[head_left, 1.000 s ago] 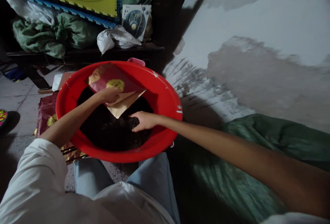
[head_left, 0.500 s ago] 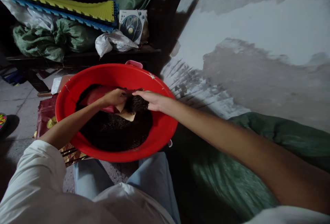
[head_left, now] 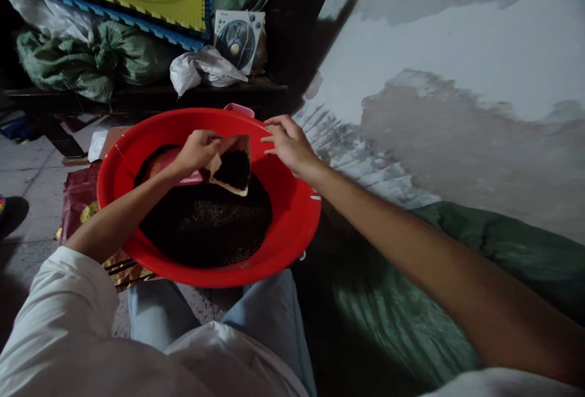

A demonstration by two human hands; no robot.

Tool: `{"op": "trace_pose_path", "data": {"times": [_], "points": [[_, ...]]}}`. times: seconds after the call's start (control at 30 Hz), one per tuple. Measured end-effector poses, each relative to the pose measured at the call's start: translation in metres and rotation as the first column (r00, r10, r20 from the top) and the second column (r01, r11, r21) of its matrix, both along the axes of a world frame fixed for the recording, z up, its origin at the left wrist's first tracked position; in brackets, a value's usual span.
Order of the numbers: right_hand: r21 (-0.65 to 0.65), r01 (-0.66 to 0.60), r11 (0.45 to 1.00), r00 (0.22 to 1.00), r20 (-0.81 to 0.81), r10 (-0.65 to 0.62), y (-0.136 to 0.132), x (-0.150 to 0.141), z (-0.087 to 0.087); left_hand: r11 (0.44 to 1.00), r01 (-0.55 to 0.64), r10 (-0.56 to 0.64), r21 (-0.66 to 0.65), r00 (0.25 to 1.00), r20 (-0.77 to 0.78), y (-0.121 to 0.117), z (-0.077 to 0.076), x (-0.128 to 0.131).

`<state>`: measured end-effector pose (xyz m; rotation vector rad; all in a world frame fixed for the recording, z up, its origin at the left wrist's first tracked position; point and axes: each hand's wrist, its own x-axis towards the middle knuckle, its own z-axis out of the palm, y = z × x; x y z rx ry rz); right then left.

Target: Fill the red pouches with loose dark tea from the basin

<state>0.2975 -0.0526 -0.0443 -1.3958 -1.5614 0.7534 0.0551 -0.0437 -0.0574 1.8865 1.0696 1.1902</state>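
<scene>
A large red plastic basin point(head_left: 114, 193) stands in front of my knees, its bottom covered with dark, loose, fine-looking material point(head_left: 205, 226). My left hand point(head_left: 198, 152) is closed on the edge of a tan paper bag point(head_left: 235, 189), held above that material. The bag's mouth gapes toward me, with a dark heap point(head_left: 233, 168) inside. A red piece point(head_left: 167, 162) shows beneath the left hand; whether it belongs to the bag I cannot tell. Near the basin's right rim, my right hand point(head_left: 289, 144) is open, fingers apart, off the bag.
Behind the basin, a dark bench point(head_left: 137, 101) bears green sacks point(head_left: 132, 52), yellow and blue foam mats point(head_left: 150, 10), a white bag point(head_left: 201, 71) and a box fan point(head_left: 237, 43). A green sack point(head_left: 402, 318) lies at right by the peeling wall point(head_left: 439, 104). Maroon wrapping point(head_left: 77, 193) lies left.
My right hand has left the bag and moved up and right to the rim, its fingers spreading. The left hand has lifted slightly, and the bag's mouth now faces me, showing dark contents.
</scene>
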Motion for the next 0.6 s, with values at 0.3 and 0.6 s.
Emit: {"op": "trace_pose_path", "data": {"times": [0.3, 0.6], "points": [[-0.602, -0.161, 0.782, 0.583, 0.581, 0.568, -0.02, 0.001, -0.057, 0.975, -0.141, 0.21, -0.171, 0.839, 0.502, 0.005, 0.029, -0.014], [-0.863, -0.14, 0.485, 0.484, 0.367, 0.794, -0.075, -0.067, -0.069, 0.993, -0.103, 0.122, -0.065, 0.848, 0.515, 0.007, 0.035, -0.021]]}}
